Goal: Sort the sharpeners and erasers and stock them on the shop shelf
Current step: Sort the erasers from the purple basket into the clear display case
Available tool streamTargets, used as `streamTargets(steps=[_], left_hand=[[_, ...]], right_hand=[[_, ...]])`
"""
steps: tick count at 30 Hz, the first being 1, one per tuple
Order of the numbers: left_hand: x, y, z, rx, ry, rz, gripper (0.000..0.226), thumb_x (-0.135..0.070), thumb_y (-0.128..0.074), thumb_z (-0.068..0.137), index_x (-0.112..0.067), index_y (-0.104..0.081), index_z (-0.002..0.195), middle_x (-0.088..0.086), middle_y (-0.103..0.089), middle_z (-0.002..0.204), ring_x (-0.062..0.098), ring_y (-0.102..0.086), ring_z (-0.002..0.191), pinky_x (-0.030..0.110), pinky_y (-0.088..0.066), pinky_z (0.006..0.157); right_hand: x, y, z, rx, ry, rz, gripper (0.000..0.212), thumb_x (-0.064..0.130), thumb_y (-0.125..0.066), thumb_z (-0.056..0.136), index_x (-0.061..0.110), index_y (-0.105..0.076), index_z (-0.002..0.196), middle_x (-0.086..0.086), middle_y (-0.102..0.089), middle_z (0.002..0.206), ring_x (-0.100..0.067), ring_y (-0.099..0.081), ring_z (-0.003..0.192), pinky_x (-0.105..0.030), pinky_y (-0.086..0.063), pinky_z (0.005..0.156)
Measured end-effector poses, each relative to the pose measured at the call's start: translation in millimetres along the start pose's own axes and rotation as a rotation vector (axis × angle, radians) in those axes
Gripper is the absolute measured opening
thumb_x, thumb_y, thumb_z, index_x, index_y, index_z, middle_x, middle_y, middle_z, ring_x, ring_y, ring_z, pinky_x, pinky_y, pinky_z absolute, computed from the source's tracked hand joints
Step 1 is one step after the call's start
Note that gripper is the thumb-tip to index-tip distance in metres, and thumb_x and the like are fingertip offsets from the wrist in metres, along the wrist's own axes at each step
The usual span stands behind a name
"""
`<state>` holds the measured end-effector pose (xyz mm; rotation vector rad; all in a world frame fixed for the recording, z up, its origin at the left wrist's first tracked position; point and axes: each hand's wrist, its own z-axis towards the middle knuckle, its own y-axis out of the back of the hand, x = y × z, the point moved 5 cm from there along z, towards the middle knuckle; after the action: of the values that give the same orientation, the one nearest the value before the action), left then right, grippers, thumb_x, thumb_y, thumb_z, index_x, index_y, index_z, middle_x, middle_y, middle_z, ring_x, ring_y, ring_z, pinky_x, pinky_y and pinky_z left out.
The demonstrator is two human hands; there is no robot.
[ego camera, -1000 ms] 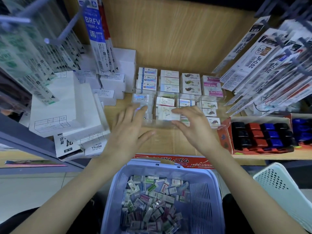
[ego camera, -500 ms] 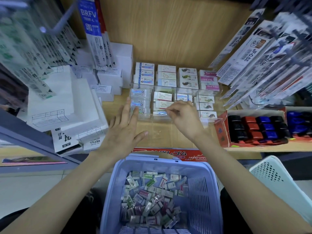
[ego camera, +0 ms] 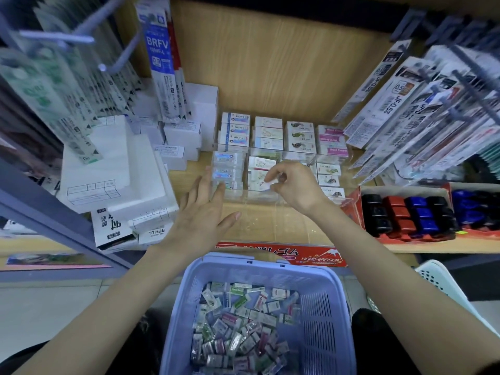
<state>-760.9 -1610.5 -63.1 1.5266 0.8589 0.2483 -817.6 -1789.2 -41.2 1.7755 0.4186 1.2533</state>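
Stocking partway | right hand point(ego camera: 293, 185) pinching small white wrapped eraser point(ego camera: 264, 186) at clear plastic tray point(ego camera: 259, 198) | left hand point(ego camera: 201, 212) lying flat, released | lavender plastic basket point(ego camera: 270, 269) holding many more

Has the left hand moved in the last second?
Yes. The left hand has slid slightly left against the clear tray: its fingers covered the first eraser column, now they reach only the tray's left edge.

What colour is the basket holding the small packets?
The basket is pale lavender-blue, clearest in the head view.
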Motion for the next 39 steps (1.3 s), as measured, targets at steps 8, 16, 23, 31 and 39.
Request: streamTargets(steps=[8,16,23,31,39], left_hand=[[1.3,1.1,0.8,0.008,0.01,0.027,0.071,-0.048,-0.038,0.096,-0.013,-0.01,0.15,0.011,0.018,0.155,0.029,0.008,0.144,0.043,-0.003,0.118],[-38.4,-32.2,-72.1,-0.244,-0.449,-0.059,0.033,-0.021,-0.038,0.092,-0.006,-0.055,0.116,0.016,-0.049,0.129,0.032,-0.052,0.113,0.041,-0.043,0.093],[23.7,-194.8,-87.9,0.331,-0.108,-0.19,0.044,-0.021,-0.056,0.094,-0.004,-0.044,0.133,0.015,-0.041,0.134,0.03,-0.053,0.107,0.036,-0.041,0.092],[76.8,-337.4,-90.1,0.602,0.152,-0.125,0.085,-0.04,-0.073,0.079,-0.021,-0.028,0.148,0.013,-0.014,0.154,0.034,-0.021,0.14,0.042,-0.031,0.11],[74.0,-367.1,-70.5,0.493,0.137,0.35,0.094,-0.049,-0.073,0.074,-0.03,-0.016,0.146,0.011,-0.004,0.155,0.045,-0.011,0.138,0.048,-0.029,0.103]], right_hand=[[-3.0,-2.6,7.6,0.073,0.052,-0.231,0.018,0.031,-0.06,0.09,0.023,-0.075,0.097,-0.001,-0.071,0.1,-0.025,-0.049,0.107,-0.041,-0.04,0.095],[-3.9,15.4,-112.3,-0.205,0.284,0.1,0.019,0.011,-0.052,0.09,0.009,-0.068,0.099,-0.002,-0.064,0.098,-0.021,-0.054,0.098,-0.014,-0.031,0.09],[-120.0,-123.9,-193.4,0.376,-0.128,0.047,0.027,0.01,-0.052,0.094,0.006,-0.056,0.121,-0.01,-0.058,0.118,-0.024,-0.055,0.102,-0.026,-0.038,0.085],[-217.4,-248.7,-255.0,0.592,-0.49,0.042,0.053,0.007,-0.058,0.09,0.002,-0.038,0.138,-0.017,-0.044,0.133,-0.036,-0.044,0.125,-0.037,-0.037,0.102],[-258.0,-285.9,-267.5,0.456,-0.559,0.133,0.037,-0.009,-0.06,0.084,-0.007,-0.053,0.12,-0.008,-0.05,0.106,-0.036,-0.056,0.105,-0.042,-0.051,0.082]])
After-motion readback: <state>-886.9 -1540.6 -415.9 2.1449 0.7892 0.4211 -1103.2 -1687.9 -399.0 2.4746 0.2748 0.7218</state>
